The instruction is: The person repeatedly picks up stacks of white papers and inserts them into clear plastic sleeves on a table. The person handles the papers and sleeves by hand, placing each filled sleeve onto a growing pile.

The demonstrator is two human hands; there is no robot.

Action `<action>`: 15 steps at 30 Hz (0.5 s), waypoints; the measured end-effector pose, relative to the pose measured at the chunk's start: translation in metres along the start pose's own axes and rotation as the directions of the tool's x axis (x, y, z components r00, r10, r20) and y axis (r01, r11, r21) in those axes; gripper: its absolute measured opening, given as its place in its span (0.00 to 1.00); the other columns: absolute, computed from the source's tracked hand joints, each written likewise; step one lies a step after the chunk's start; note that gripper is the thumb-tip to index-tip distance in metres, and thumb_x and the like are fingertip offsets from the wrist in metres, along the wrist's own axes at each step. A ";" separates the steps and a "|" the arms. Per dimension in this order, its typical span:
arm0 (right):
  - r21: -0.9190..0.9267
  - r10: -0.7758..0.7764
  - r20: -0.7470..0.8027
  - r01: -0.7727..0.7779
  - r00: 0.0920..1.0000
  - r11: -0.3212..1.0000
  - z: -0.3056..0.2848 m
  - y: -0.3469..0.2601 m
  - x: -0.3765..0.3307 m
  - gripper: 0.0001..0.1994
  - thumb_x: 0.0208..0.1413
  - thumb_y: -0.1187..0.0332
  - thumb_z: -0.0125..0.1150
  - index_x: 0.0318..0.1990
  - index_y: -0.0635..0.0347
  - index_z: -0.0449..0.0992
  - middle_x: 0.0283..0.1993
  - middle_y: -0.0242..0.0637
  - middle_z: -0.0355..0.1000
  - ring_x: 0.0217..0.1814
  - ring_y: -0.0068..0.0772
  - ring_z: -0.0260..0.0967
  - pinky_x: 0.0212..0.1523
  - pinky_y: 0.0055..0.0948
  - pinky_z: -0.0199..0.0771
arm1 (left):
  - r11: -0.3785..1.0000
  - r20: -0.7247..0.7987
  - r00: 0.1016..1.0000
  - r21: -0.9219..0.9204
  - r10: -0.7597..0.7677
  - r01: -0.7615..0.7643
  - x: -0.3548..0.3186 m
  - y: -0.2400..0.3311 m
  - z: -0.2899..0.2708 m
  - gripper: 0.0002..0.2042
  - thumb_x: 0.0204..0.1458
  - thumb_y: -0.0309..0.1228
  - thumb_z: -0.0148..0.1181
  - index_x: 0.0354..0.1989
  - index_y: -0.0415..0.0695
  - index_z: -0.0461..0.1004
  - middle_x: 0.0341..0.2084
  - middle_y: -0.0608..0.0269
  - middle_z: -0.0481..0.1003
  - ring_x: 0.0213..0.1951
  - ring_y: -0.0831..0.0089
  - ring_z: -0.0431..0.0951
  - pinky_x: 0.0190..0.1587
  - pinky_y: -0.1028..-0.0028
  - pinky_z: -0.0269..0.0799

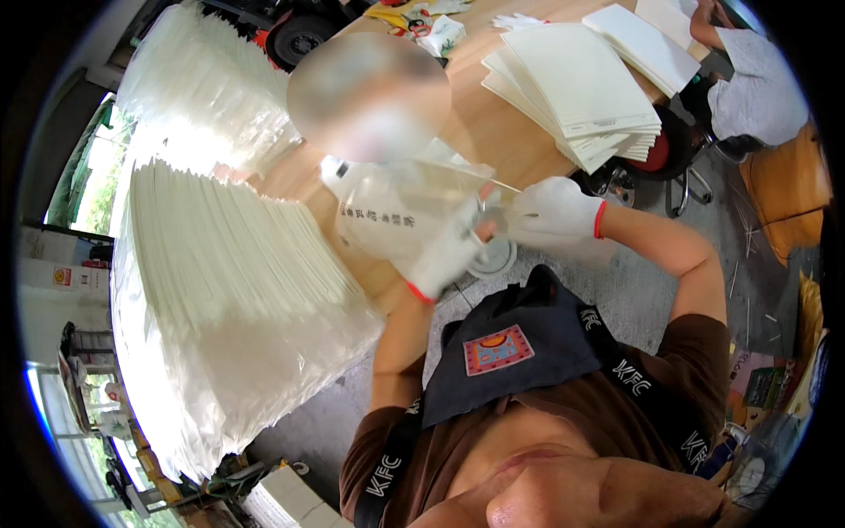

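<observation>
My left hand [449, 251], in a white glove with a red cuff and bare fingertips, is closed at the right edge of a translucent plastic bag [387, 216] with dark printing. The bag lies over the near edge of the table. Just to the right, my right hand [559, 209] wears a matching glove, its fingers curled and partly smeared by motion. A thin pale line meets its fingers, and a hazy translucent shape shows below; what it grips is not plain. A round whitish lid-like thing [493, 258] appears beneath my hands.
Tall stacks of white sheets in clear plastic [238, 273] stand on the left. Fanned white boards [576, 84] lie on the wooden table [475, 110], with scissors [409, 26] at the back. A blurred oval hides part of the table. Another person [757, 84] sits at far right.
</observation>
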State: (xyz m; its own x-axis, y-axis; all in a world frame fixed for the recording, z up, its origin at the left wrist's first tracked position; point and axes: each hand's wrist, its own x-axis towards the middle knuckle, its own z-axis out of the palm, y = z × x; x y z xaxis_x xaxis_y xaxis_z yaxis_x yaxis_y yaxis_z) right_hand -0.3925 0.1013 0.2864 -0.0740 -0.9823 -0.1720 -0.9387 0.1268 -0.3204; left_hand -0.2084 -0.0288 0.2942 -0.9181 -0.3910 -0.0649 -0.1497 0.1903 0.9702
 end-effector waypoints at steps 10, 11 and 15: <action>0.058 0.069 -0.361 -0.051 0.930 0.997 0.106 0.031 0.112 0.13 0.56 0.68 0.49 0.49 0.55 0.71 0.42 0.30 0.71 0.42 0.37 0.70 0.46 0.36 0.71 | 0.975 -0.076 0.987 0.185 0.142 -0.126 0.017 -0.022 0.030 0.17 0.46 0.18 0.48 0.46 0.44 0.73 0.31 0.59 0.76 0.39 0.72 0.75 0.41 0.72 0.71; 0.088 0.088 -0.439 -0.054 0.894 0.995 0.113 0.014 0.128 0.13 0.54 0.67 0.50 0.47 0.55 0.72 0.42 0.31 0.71 0.41 0.39 0.70 0.45 0.36 0.71 | 0.948 -0.047 0.964 0.201 0.263 -0.248 0.020 -0.010 0.041 0.18 0.46 0.18 0.48 0.46 0.43 0.73 0.30 0.59 0.76 0.38 0.71 0.75 0.41 0.72 0.71; 0.215 0.228 -0.557 -0.127 0.799 0.968 0.141 -0.026 0.147 0.12 0.48 0.63 0.57 0.40 0.55 0.72 0.40 0.38 0.70 0.40 0.45 0.69 0.45 0.39 0.70 | 0.909 -0.129 0.924 0.274 0.359 -0.315 0.035 -0.041 0.049 0.17 0.44 0.17 0.48 0.44 0.42 0.73 0.28 0.59 0.75 0.36 0.70 0.75 0.39 0.72 0.71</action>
State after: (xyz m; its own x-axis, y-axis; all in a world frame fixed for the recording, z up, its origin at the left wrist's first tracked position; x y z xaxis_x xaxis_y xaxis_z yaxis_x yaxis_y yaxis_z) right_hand -0.3313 -0.0269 0.1379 -0.4606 -0.8323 0.3086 -0.8274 0.2767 -0.4887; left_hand -0.2522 -0.0063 0.2407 -0.8549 -0.4094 0.3187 0.0528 0.5425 0.8384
